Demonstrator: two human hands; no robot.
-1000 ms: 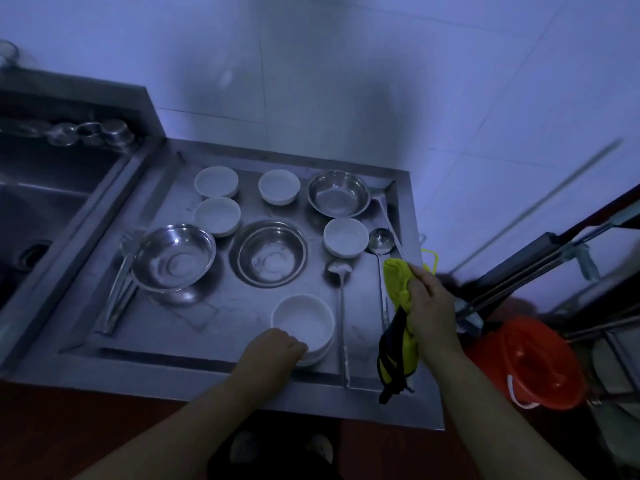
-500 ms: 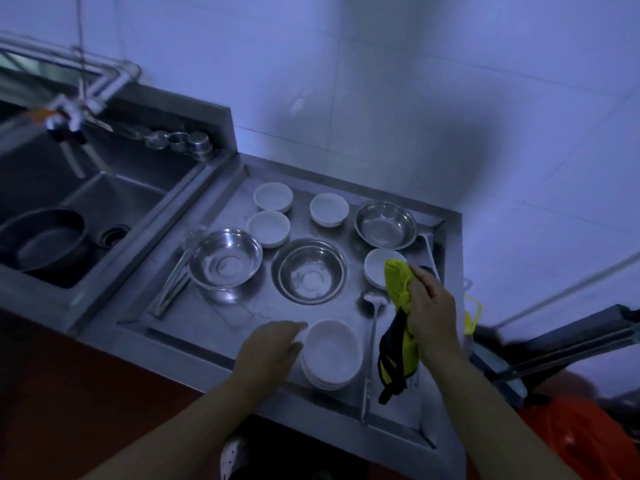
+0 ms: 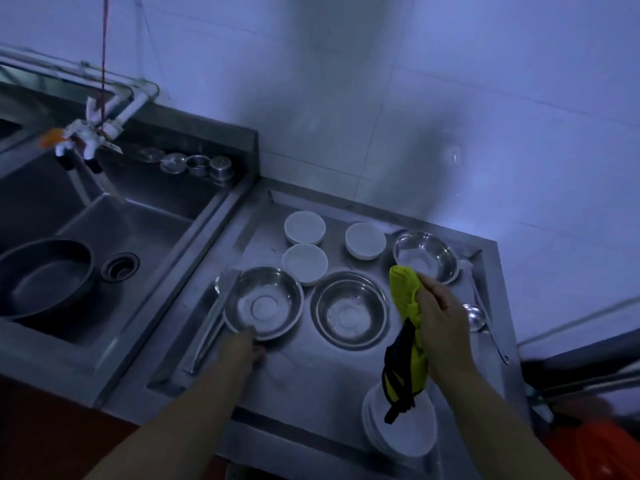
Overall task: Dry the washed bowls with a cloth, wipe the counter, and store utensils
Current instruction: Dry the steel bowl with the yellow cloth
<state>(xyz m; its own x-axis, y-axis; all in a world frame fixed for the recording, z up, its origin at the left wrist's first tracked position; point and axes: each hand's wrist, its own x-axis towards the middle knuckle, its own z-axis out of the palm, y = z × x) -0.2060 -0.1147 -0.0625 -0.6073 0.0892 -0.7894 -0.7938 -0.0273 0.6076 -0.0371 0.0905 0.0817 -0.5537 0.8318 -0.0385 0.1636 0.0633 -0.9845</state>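
yellow cloth (image 3: 405, 299) hangs bunched in the grasp of the right hand (image 3: 441, 318), above the steel counter (image 3: 311, 386). left hand (image 3: 242, 348) grips the near rim of a steel bowl (image 3: 264, 303) at the counter's left side; white bowls (image 3: 400, 431) sit stacked at the front.

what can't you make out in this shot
- Left hand, head view: motion blur hides whether its fingers grip the steel bowl.
- White bowl stack: the cloth covers part, so the count is unclear.
- Orange bucket: cut off by the frame edge.
- Right hand hides part of the ladle.
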